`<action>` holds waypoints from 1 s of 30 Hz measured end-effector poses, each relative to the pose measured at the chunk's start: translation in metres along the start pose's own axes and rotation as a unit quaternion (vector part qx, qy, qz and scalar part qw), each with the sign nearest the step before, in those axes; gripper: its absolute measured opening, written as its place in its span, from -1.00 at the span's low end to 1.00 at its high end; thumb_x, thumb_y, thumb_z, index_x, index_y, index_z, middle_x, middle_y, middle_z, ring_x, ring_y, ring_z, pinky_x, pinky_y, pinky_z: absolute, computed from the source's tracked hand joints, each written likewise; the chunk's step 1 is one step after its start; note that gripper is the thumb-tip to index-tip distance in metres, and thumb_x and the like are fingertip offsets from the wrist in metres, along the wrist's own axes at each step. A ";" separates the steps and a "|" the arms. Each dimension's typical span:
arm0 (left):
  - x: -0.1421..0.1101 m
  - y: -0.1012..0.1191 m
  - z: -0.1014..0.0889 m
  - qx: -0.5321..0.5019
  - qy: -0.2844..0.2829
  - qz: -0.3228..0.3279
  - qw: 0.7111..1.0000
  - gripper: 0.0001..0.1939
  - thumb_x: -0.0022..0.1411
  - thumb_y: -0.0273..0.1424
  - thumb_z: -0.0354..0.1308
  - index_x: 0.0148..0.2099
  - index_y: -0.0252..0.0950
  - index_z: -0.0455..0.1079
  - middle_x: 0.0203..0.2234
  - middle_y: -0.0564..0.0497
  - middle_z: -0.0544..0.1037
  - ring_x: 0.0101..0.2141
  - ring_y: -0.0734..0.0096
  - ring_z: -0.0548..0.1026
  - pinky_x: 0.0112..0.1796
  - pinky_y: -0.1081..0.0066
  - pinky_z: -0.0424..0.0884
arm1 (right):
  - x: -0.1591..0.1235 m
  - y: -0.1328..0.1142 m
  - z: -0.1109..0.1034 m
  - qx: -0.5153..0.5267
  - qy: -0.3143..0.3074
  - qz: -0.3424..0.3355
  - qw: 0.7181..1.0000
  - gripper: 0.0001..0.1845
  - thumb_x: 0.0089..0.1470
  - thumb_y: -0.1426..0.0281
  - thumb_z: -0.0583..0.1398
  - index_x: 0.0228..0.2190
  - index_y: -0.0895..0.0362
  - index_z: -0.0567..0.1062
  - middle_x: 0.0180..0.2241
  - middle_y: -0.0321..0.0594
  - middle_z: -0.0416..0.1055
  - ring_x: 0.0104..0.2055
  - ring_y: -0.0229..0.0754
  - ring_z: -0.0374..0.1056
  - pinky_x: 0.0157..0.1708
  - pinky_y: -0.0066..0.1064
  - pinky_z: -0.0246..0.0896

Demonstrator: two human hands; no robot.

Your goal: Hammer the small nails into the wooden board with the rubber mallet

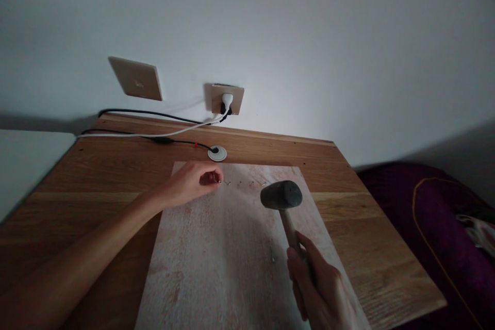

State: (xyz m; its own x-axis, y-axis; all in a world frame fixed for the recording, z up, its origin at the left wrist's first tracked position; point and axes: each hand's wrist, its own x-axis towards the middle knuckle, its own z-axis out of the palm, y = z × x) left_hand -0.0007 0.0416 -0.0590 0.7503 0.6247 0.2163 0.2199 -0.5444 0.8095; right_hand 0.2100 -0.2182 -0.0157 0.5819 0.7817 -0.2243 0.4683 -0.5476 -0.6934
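Note:
My left hand (192, 181) rests on the far end of a pale wooden board (216, 258), fingers pinched around a small nail (219, 182). A short row of small nails (245, 183) stands in the board just right of it. My right hand (320, 289) grips the wooden handle of a mallet (281, 196) with a dark head. The head hovers over the board, to the right of the nails and a little nearer to me. One loose nail (272, 256) lies on the board beside the handle.
The board lies on a brown wooden table (96, 180) against a white wall. Black and white cables (154, 134) run along the back to a wall socket (227, 99). A round cable grommet (217, 153) sits behind the board. A dark purple cushion (425, 206) is to the right.

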 end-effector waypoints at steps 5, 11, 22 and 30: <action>0.001 0.000 0.000 0.006 0.009 -0.003 1.000 -0.95 0.22 -0.52 0.30 -0.26 -0.28 0.53 -0.42 0.08 0.59 -0.43 0.45 0.47 -0.36 0.45 0.33 | 0.008 -0.017 0.011 0.032 -0.050 -0.065 0.996 -0.30 0.38 -0.08 0.07 0.16 0.25 0.51 -0.70 -0.47 0.24 -0.73 -0.25 0.12 -0.71 -0.39 0.03; 0.000 0.001 0.000 -0.007 0.009 -0.033 0.999 -0.88 0.23 -0.54 0.25 -0.18 -0.26 0.53 -0.36 0.07 0.63 -0.40 0.43 0.52 -0.35 0.45 0.36 | 0.016 -0.041 0.025 0.049 -0.103 -0.112 0.987 -0.38 0.41 -0.02 0.08 0.20 0.19 0.48 -0.52 -0.34 0.40 -0.68 -0.26 0.26 -0.73 -0.43 0.16; -0.003 0.000 0.000 -0.012 0.016 -0.045 0.999 -0.58 0.16 -0.59 0.27 0.06 -0.22 0.49 -0.34 0.11 0.66 -0.39 0.39 0.58 -0.35 0.44 0.36 | 0.036 -0.055 0.043 -0.015 -0.095 -0.273 0.957 -0.55 0.45 0.23 0.03 0.05 0.29 0.53 -0.56 -0.33 0.39 -0.60 -0.20 0.30 -0.55 -0.38 0.23; -0.001 0.002 0.000 -0.010 0.021 -0.033 0.999 -0.63 0.18 -0.55 0.31 0.04 -0.21 0.50 -0.31 0.11 0.66 -0.36 0.38 0.57 -0.31 0.44 0.36 | 0.036 -0.054 0.041 -0.010 -0.099 -0.277 0.956 -0.54 0.45 0.24 0.02 0.05 0.31 0.52 -0.53 -0.28 0.45 -0.57 -0.20 0.34 -0.53 -0.37 0.25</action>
State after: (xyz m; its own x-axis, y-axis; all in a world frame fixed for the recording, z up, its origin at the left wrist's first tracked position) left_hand -0.0009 0.0399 -0.0581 0.7079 0.6816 0.1852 0.2552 -0.4913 0.8328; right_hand 0.1782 -0.1484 -0.0149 0.1051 0.9934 0.0466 0.6823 -0.0379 -0.7301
